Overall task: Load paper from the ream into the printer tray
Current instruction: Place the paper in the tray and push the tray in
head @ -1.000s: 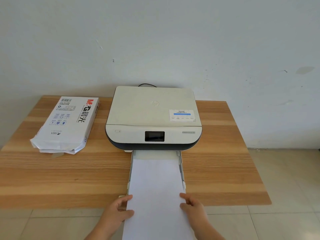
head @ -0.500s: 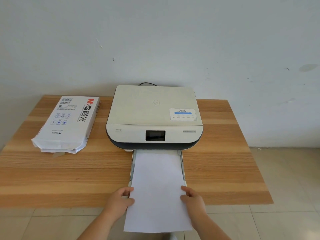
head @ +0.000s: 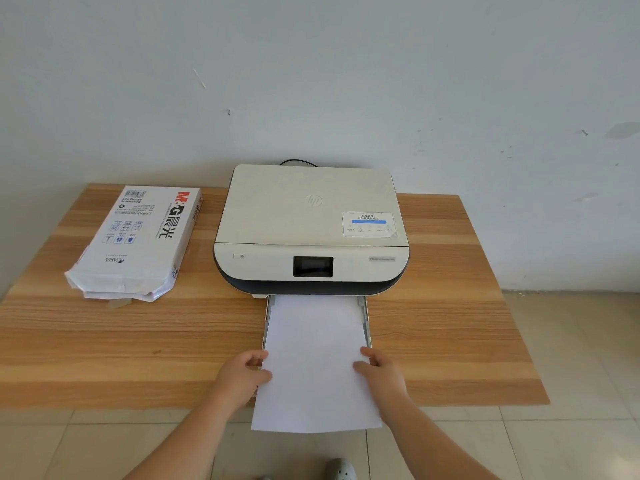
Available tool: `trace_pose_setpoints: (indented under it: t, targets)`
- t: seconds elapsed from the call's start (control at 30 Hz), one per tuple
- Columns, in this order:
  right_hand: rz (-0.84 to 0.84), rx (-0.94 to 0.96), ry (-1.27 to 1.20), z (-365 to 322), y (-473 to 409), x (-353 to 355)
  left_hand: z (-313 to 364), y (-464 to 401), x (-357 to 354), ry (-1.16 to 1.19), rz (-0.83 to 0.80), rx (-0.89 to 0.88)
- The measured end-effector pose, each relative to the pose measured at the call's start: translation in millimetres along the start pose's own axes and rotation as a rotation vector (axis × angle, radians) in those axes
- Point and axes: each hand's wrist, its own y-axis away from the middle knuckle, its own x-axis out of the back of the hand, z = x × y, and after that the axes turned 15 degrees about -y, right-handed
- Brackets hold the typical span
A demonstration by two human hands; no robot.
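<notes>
A white stack of paper (head: 315,358) lies in the pulled-out printer tray (head: 367,327), its far end under the printer and its near end hanging past the table's front edge. My left hand (head: 242,375) grips the stack's left edge and my right hand (head: 381,374) grips its right edge, thumbs on top. The cream and black printer (head: 311,230) sits at the table's middle back. The opened ream (head: 138,240), white with red and black print, lies on the table to the left.
The wooden table (head: 450,323) stands against a pale wall. A black cable (head: 298,162) rises behind the printer. Beige floor tiles (head: 571,375) lie to the right and in front, and a shoe tip (head: 341,471) shows at the bottom.
Both hands have pushed the paper stack away from me, deeper into the tray under the printer. Less paper hangs over the table edge now.
</notes>
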Motion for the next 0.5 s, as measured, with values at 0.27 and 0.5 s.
trace_pose_setpoints:
  t: [0.27,0.5]
  targets:
    - [-0.051,0.011,0.010,-7.1,3.5,-1.7,3.0,-1.9,1.6,-0.002,-0.035,0.000]
    - [-0.069,0.007,0.027,-6.9,4.0,-2.2,7.4,-4.4,3.2,0.004,-0.051,0.012]
